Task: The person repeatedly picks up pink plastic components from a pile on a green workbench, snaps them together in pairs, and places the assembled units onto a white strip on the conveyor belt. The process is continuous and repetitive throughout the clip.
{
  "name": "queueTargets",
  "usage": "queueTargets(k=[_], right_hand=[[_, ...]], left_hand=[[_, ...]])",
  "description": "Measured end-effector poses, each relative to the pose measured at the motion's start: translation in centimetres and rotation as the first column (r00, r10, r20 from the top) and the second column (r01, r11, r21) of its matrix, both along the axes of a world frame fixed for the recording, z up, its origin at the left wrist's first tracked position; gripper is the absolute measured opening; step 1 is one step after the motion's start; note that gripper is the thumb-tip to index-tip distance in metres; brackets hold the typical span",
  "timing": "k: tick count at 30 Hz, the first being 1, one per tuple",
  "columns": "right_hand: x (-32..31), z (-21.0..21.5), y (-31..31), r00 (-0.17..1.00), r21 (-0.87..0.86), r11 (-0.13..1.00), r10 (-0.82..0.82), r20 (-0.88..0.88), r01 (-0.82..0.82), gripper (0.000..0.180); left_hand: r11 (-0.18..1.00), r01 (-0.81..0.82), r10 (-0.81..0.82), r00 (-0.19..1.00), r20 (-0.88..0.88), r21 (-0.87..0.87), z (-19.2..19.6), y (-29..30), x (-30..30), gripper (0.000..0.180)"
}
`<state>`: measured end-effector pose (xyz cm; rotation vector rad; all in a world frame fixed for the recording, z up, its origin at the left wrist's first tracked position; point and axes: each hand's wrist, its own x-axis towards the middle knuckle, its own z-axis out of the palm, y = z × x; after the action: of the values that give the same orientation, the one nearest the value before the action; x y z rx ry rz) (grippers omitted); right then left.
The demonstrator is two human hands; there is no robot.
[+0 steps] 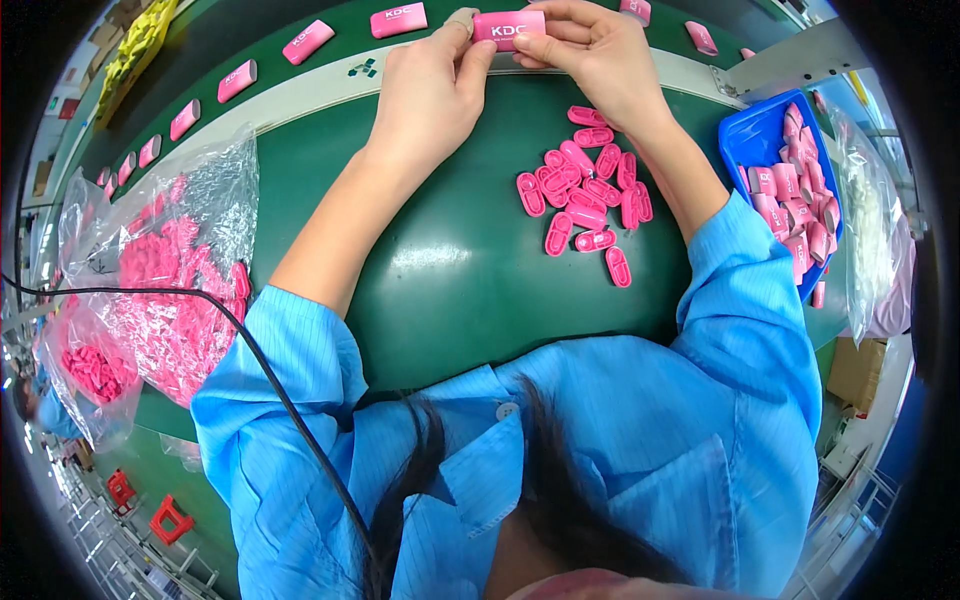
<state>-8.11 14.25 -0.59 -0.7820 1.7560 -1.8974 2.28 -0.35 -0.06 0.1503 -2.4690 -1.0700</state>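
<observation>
While held, pink case [508,28] between both hands

A green tabletop [450,290] ran beside a dark conveyor belt [250,40], with red stools [165,518] on the floor at lower left.

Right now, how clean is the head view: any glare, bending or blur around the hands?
Head view: sharp at the left hand and right hand holding the pink case; soft glare on the green mat and on the clear bag; fisheye bends the conveyor edge; corners black.
</observation>
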Motion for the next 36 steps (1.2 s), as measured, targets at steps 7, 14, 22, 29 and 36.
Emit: queueTargets(k=[7, 14, 22, 29, 36], right_hand=[[-5.0, -2.3, -3.8, 0.998, 0.101, 0.994, 0.027, 0.056, -0.032, 0.022], [-8.6, -1.5, -5.6, 0.468, 0.066, 0.866, -0.202, -0.861, 0.496, 0.024], [-8.2, -2.3, -3.3, 0.459, 0.154, 0.881, -0.079, -0.885, 0.448, 0.024], [-5.2, 0.4, 1.0, 0.998, 0.115, 0.992, 0.052, -0.036, -0.048, 0.025], [-2.1, -2.0, 0.7, 0.988, -0.139, 0.986, 0.106, 0.115, -0.09, 0.019]], left_hand=[[0.829, -0.271, -0.013, 0.864, -0.503, -0.488, -0.6, -1.1, -2.0, 0.031], [0.917, 0.35, -0.35, 0.936, 0.034, -0.192, -0.1, 1.8, -1.0, 0.018], [0.821, 0.389, -0.383, 0.918, 0.103, -0.417, -1.3, 4.6, -1.7, 0.02], [0.979, 0.182, -0.19, 0.978, 0.091, 0.087, -1.3, 0.7, -1.7, 0.023], [0.612, 0.127, -0.175, 0.984, -0.023, 0.78, -1.6, -0.5, -2.0, 0.026]])
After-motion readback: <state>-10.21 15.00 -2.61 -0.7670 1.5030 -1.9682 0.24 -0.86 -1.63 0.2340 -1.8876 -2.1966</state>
